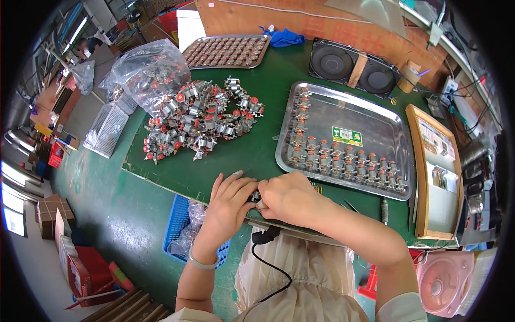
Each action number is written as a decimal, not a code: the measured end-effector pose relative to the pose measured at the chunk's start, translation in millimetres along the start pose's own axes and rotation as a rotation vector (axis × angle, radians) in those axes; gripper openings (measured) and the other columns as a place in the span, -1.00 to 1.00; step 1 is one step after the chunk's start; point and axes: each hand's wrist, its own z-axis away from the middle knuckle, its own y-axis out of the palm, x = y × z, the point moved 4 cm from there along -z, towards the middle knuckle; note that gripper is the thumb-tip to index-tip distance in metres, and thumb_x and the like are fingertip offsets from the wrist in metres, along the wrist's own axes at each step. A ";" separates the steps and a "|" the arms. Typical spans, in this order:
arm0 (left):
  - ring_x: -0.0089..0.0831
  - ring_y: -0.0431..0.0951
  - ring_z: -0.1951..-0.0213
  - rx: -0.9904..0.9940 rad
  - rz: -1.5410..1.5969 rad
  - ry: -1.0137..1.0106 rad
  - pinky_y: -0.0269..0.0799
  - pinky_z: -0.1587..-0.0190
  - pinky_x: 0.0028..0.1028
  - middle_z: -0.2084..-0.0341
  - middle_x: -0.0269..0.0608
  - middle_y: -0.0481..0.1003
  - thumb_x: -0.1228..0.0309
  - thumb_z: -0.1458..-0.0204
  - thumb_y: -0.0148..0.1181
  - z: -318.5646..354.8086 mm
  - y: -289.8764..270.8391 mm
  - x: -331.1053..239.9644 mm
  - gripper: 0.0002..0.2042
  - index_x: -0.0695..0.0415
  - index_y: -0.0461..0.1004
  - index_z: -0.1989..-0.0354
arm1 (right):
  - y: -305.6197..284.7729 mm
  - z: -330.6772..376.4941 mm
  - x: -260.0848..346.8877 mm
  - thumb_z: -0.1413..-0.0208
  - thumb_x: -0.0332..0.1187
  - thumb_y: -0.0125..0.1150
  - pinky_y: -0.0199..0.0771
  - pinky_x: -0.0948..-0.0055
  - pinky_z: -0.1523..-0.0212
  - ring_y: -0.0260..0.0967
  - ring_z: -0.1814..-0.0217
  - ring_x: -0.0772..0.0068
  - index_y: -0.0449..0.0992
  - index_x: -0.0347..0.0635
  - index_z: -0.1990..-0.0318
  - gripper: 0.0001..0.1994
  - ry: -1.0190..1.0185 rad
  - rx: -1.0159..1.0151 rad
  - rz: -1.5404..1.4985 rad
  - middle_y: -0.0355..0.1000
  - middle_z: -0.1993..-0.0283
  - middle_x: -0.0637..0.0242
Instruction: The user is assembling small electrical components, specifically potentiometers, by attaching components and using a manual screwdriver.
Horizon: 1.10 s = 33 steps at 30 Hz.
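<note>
My left hand [229, 203] and my right hand [287, 197] meet at the front edge of the green table [177, 174]. Their fingers are closed around a small silver metal part [255, 196], mostly covered by the fingers. It looks like the motor-like parts nearby, though its details are hidden. Beyond my left hand lies a heap of small silver motor-like parts [196, 121] with red ends. Right of my hands, a shiny metal tray [370, 126] holds several such parts, standing in rows along its left and front sides.
At the back stands a second tray [262, 45] filled with parts. A clear plastic bag [153, 61] of parts leans by the heap. Two black speakers [332, 60] and a wood-framed box [424, 214] flank the right tray. Below the edge sits a blue basket [173, 228].
</note>
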 end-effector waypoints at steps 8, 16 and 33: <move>-0.14 0.24 -0.06 -0.042 -0.044 -0.049 0.03 -0.13 -0.11 0.06 -0.18 0.31 0.50 0.19 0.17 -0.9 -1.9 -2.6 -0.59 0.16 0.34 0.07 | -0.5 24.2 9.5 0.26 -0.28 0.25 0.37 0.32 0.57 0.38 0.55 0.18 0.31 -0.27 0.44 -0.70 0.091 -0.196 0.024 0.36 0.59 0.21; -0.37 0.36 0.07 0.034 1.350 -0.256 0.32 0.03 -0.41 0.11 -0.04 0.32 0.66 0.03 0.02 9.2 7.3 -23.8 -0.60 0.31 0.18 -0.03 | -29.7 49.4 17.7 0.32 -0.42 0.27 0.34 0.37 0.58 0.33 0.57 0.27 0.30 -0.24 0.17 -0.55 -0.120 -0.449 0.034 0.32 0.54 0.30; -0.40 0.46 0.31 -0.179 0.759 -0.123 0.43 0.31 -0.52 0.29 -0.08 0.41 0.68 0.12 0.11 -7.0 21.9 -46.4 -0.75 0.27 0.38 0.21 | -26.4 79.3 1.9 0.38 -0.59 0.19 0.30 0.43 0.62 0.30 0.56 0.26 0.38 -0.24 0.33 -0.69 -0.001 -0.599 -0.029 0.30 0.44 0.25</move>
